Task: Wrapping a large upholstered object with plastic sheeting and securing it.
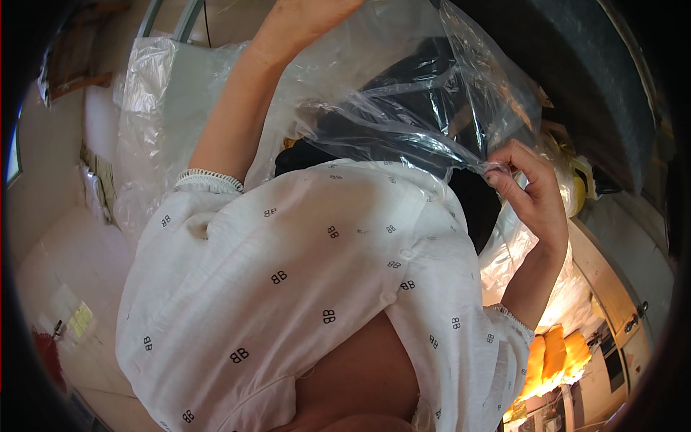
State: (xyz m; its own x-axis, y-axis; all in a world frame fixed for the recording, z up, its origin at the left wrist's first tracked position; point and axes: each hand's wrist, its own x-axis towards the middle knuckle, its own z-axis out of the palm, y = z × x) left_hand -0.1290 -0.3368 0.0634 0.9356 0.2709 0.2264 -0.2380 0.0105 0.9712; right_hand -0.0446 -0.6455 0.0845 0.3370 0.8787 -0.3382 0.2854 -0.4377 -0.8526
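A crinkled clear plastic bag (403,93) is stretched open, its edge pinched by the right hand (529,191) while the left hand (302,18), grip unclear, lifts above it.

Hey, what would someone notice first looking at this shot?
A big clear plastic bag fills the top centre, with something black inside. The right hand pinches its edge at right, while the left hand grips it at the top edge. Below, a white patterned shirt covers the middle.
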